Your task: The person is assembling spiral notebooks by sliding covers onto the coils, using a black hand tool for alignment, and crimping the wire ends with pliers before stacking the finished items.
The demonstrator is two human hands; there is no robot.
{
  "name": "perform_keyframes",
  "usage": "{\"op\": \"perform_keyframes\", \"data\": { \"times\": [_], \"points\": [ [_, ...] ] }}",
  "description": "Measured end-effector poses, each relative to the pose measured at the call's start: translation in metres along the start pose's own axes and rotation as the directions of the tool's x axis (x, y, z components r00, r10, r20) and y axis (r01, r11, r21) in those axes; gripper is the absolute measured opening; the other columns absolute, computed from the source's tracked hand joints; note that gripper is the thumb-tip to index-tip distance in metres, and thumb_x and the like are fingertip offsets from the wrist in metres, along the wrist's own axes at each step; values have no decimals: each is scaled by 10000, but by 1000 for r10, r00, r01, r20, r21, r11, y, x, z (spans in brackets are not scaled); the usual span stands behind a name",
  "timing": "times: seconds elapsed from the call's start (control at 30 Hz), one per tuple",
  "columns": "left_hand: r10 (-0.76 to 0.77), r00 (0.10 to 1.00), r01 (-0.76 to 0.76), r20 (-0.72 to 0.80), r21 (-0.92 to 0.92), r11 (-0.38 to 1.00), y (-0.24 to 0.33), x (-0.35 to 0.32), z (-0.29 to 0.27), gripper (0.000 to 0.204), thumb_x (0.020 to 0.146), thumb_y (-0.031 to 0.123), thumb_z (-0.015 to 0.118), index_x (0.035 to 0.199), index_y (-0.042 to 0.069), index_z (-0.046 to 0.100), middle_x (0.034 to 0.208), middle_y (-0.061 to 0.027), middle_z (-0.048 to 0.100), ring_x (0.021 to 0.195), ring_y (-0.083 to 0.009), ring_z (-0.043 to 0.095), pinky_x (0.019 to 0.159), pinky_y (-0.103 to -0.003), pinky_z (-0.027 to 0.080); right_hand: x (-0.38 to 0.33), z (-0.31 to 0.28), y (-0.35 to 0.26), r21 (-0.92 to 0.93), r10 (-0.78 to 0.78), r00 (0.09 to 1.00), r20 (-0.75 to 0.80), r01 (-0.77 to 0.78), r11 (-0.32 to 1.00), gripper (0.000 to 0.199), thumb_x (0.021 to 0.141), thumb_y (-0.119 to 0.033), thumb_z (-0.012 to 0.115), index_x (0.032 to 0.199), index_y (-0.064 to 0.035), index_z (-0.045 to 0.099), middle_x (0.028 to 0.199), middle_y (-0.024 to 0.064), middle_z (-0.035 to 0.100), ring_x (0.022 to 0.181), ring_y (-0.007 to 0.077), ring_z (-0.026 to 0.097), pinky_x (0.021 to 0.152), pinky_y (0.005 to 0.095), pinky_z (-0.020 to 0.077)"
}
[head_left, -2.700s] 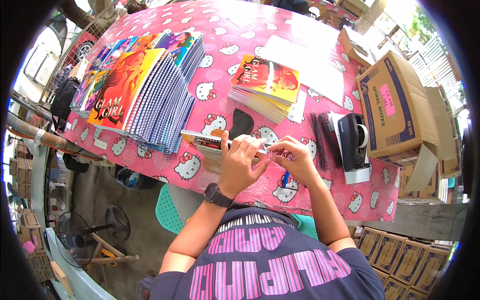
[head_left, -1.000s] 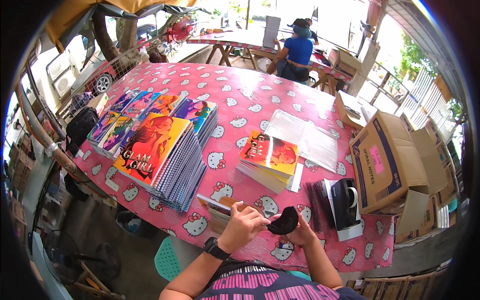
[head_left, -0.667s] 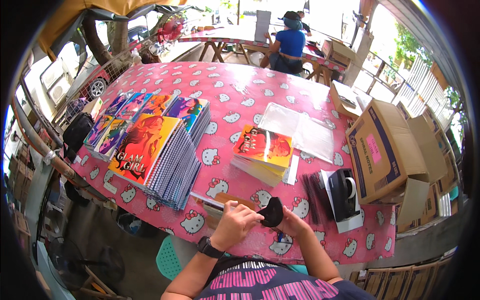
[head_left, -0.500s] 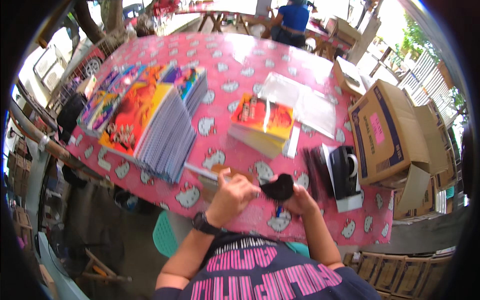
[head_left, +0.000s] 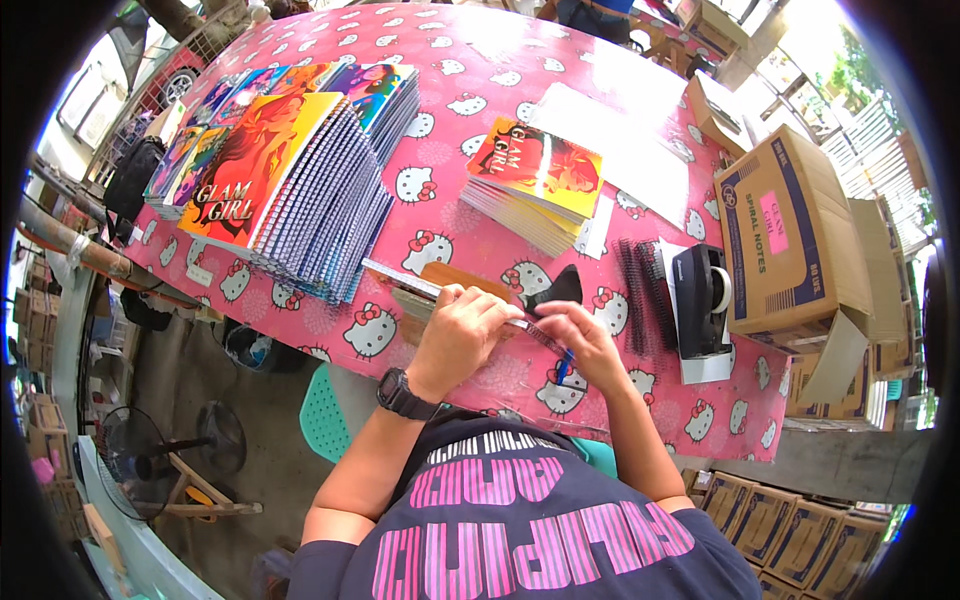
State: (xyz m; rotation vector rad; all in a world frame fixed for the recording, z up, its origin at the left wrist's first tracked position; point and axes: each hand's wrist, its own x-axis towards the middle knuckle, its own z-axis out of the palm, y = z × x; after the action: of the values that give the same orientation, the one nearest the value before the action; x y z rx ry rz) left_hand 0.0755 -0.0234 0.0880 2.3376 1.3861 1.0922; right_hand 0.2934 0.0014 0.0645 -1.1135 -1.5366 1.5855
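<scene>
My left hand (head_left: 462, 332), a black watch on its wrist, is closed on a notebook's sheets (head_left: 412, 303) near the table's front edge. A brown flat piece (head_left: 466, 279) shows just beyond its knuckles. From its fingertips a thin dark spiral coil (head_left: 542, 339) slants toward my right hand (head_left: 585, 345). That hand's bent fingers close at the coil, their tips partly hidden. Right behind them is a black curved piece (head_left: 558, 288); I cannot tell if they touch it. Below the right hand lies a small blue pen-like object (head_left: 565, 367).
Tall stacks of spiral notebooks (head_left: 265, 180) stand at left; a smaller notebook pile (head_left: 535, 170) is at centre, beside clear plastic sleeves (head_left: 625, 150). To the right are black coils (head_left: 640, 295), a tape dispenser (head_left: 702, 300) and an open carton (head_left: 785, 235). A person (head_left: 595, 15) is beyond the table.
My right hand has shifted from gripping the black curved piece to the coil by my left fingertips. The view has tilted downward.
</scene>
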Motion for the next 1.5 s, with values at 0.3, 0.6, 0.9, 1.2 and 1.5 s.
{"op": "perform_keyframes", "data": {
  "times": [0.3, 0.6, 0.9, 1.2, 1.5],
  "points": [
    [-95, 992, 96, -78, 15, 995, 8, -3, 7, 225, 727, 146, 709, 943, 165, 647, 900, 28, 631, 901, -164, 570, 902, -394, 315, -4, 10, -44, -580, -334, 939, 81, 317, 750, 104, 889, -133, 625, 865, -34, 601, 782, 25, 544, 710, 112, 515, 633, 273, 425],
    [-12, 994, 9, 106, 32, 999, -2, -8, -1, 188, 793, 285, 678, 968, 221, 656, 906, 55, 627, 915, -146, 565, 984, -458, 201, 29, -30, -12, -545, -108, 993, -51, 63, 836, 396, 869, -275, 637, 1186, -54, 550, 1024, 142, 628, 971, 220, 594, 836, 352, 468],
    [-21, 997, 15, -74, -86, 996, 4, -1, 0, 165, 823, 365, 647, 912, 226, 652, 908, 78, 632, 972, -122, 560, 1041, -538, 113, 50, -44, 47, -851, -95, 993, 67, 107, 514, 711, 608, -368, 816, 1232, -149, 557, 1415, 262, 325, 1254, 444, 349, 1042, 490, 339],
    [-81, 988, 82, -133, 4, 997, 6, -1, -6, 424, 685, 372, 763, 1048, 203, 622, 942, 53, 618, 996, -152, 565, 1050, -582, 122, 44, -42, 12, -240, -20, 983, 181, 64, 969, 581, 680, -362, 787, 1166, -93, 614, 1231, 184, 514, 1148, 286, 514, 1000, 376, 379],
    [-104, 993, 106, -47, 34, 994, -19, -8, -14, 429, 614, 301, 811, 989, 191, 634, 785, 40, 590, 910, -153, 573, 1059, -540, 156, 45, -24, -34, -38, -263, 899, 350, 295, 955, 393, 773, -367, 712, 950, -16, 703, 1028, 139, 607, 978, 240, 563, 829, 336, 451]
  ]
}}
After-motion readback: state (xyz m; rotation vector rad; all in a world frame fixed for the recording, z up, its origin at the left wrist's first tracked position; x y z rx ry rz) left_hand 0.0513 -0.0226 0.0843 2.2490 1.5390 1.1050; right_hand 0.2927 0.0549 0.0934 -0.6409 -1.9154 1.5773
